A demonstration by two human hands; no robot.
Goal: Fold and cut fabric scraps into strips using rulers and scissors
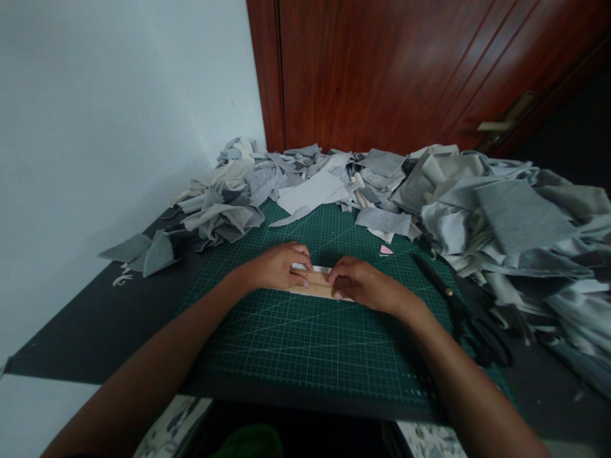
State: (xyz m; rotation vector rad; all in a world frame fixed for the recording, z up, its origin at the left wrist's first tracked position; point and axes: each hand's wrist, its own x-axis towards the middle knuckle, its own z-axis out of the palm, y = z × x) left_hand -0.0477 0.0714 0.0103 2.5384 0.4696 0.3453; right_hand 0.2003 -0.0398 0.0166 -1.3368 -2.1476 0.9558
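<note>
A flat tan strip (pixel 312 284) with white showing along its upper edge lies across the green cutting mat (pixel 305 346). I cannot make out whether it is cloth, card or wood. My left hand (pixel 281 266) pinches its left end between thumb and fingers. On the right end, my right hand (pixel 360 283) has its fingers curled and closed around the edge, with the fingertips touching the strip. Past my right hand is a small pink triangular piece (pixel 386 250), perhaps tailor's chalk. Black-handled scissors (pixel 461 312) lie to the right of my right forearm, blades pointing away.
Grey and off-white fabric scraps are heaped at the left (pixel 224 219) and right (pixel 525 216). A white pattern-like piece (pixel 312 193) lies at the mat's far edge. Behind the black tabletop (pixel 138 318) are a white wall (pixel 119 95) and a wooden door (pixel 382 70).
</note>
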